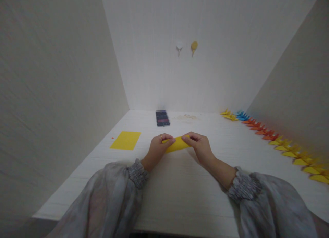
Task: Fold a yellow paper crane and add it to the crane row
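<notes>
Between my two hands is a folded yellow sheet of paper (178, 145), held just over the white table. My left hand (159, 147) pinches its left end with thumb and fingers, and a ring shows on one finger. At the other end, my right hand (199, 146) grips the upper right edge between thumb and forefinger. The paper's long folded edge runs along the top, partly covered by my thumbs. To the left, a stack or single sheet of yellow paper (125, 140) lies flat on the table.
A dark phone (162, 118) lies near the back wall. Along the right side runs a row of folded paper cranes (285, 147) in yellow, blue and orange. Two hooks (194, 46) are fixed to the back wall. Panels enclose the table (185, 193) left and right.
</notes>
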Available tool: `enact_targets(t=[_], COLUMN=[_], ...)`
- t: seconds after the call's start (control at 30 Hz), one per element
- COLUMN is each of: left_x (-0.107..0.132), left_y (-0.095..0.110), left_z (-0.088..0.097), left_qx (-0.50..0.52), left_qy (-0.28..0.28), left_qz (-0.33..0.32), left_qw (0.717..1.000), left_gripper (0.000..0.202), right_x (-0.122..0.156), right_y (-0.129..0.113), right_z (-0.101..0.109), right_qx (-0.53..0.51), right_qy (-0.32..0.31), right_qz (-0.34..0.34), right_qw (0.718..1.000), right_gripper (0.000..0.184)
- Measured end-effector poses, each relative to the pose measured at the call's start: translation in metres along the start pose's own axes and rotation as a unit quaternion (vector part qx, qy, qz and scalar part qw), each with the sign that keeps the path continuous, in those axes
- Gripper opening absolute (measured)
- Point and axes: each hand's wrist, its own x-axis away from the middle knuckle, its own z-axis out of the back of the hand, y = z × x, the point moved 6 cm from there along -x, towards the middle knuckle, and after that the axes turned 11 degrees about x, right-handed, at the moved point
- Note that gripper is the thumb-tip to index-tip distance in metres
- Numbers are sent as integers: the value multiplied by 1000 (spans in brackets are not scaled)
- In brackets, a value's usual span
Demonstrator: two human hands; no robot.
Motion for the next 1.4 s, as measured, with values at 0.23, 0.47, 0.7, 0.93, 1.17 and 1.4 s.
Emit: enact_targets(t=[0.23,0.47,0.7,0.93,1.17,1.4], left_x=[0,2,11,9,6,7], left_y=[-2,-3,-3,-1,-1,0], left_z=[1,-7,-21,-15,-10,-11], left_qx=[103,124,97,99,141,154], left_qy=[21,-19,-117,-81,-28,-28], left_qz=[42,81,136,113,102,104], left_qw=[994,989,979,985,984,982], left_gripper=[21,18,22,22,24,23], right_x=[-1,-2,1,1,1,4], right_y=[3,2,1,2,4,-4], right_z=[4,5,-6,-7,-9,-8], right_qx=[-27,-31,-28,-21,-23,-7], right_qy=[21,33,-45,-37,-41,-31], right_qz=[18,5,-25,-22,-25,4], right_qw=[999,999,998,999,999,999], right_gripper=[10,8,11,11,13,13])
